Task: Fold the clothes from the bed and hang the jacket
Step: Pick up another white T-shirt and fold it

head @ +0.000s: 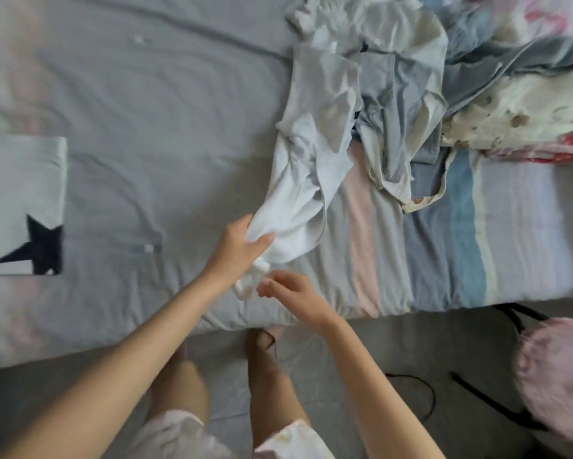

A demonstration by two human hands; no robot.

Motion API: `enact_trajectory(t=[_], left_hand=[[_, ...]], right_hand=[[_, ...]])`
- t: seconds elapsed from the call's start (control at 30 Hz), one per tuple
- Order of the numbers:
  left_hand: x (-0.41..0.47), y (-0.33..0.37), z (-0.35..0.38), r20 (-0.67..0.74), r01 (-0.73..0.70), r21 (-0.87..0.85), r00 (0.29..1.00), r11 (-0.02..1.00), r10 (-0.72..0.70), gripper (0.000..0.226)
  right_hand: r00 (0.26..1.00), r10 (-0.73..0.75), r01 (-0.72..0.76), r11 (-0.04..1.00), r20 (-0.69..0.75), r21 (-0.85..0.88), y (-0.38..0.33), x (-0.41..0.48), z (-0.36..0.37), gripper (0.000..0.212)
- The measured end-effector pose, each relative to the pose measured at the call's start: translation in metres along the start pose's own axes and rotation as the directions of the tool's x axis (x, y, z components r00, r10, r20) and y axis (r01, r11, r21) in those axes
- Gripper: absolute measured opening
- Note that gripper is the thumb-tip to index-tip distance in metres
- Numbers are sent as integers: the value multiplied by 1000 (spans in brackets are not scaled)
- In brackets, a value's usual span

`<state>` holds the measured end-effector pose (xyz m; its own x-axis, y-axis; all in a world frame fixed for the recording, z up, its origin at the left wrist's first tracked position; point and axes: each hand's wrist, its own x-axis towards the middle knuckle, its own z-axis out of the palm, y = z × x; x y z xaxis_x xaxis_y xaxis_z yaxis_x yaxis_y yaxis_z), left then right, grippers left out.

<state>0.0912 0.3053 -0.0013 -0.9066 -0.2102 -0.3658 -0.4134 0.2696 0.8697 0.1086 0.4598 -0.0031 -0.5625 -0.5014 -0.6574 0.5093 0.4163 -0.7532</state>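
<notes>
The left hand (242,248) grips one end of a pale white soft cotton top (306,180). The top stretches from the messy heap of clothes (397,94) to the front edge of the grey bed (129,144), probably so it can be spread flat. The right hand (290,291) curls beside the bunched end; I cannot tell if it holds it.

Arms: both bare, reaching forward | left hand (242,248): grips white garment (298,193) | right hand (293,291): just beside left, fingers curled at garment's bunched end, hold unclear
</notes>
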Motion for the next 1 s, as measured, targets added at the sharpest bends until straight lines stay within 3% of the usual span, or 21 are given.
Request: enact_trajectory(t=[0.07,0.1,0.2,0.27,0.33,0.47,0.6,0.7,0.77,0.83,1.0], left_hand=[[-31,20,-58,-60,-18,-47,998,999,15,21],[-48,29,-92,-68,-29,-82,997,996,23,16],[-70,57,-153,-59,-142,-16,988,990,141,15],[-92,77,-202,-41,-204,31,978,979,205,16],[-99,94,-232,7,-232,13,973,973,232,25],[-126,132,-315,-109,-382,95,914,919,391,41],[-145,159,-386,-252,-517,156,803,842,540,37],[-160,172,-434,-361,-572,194,714,797,600,35],[-165,173,-462,-453,-546,161,699,822,553,30],[-169,168,-485,-568,-502,83,686,861,454,34],[-178,177,-516,-689,-508,-70,647,859,326,35]], right_hand=[[984,93,-56,972,-153,226,-12,-14,9,7],[965,92,-23,963,-245,269,-23,-20,20,14],[874,-139,187,981,-466,58,-57,-18,48,61],[833,-352,337,935,-427,-113,-111,-18,95,72],[802,-506,445,861,-318,-247,-163,-11,126,63],[809,-583,515,766,-77,-386,-265,-28,196,33],[835,-548,399,664,-48,-633,-302,-29,225,17],[891,-450,304,696,-65,-650,-310,-17,241,24],[928,-369,264,749,-51,-607,-311,-10,247,40],[948,-316,238,767,-29,-596,-310,-8,251,41],[926,-376,233,594,-9,-770,-307,-1,266,20]])
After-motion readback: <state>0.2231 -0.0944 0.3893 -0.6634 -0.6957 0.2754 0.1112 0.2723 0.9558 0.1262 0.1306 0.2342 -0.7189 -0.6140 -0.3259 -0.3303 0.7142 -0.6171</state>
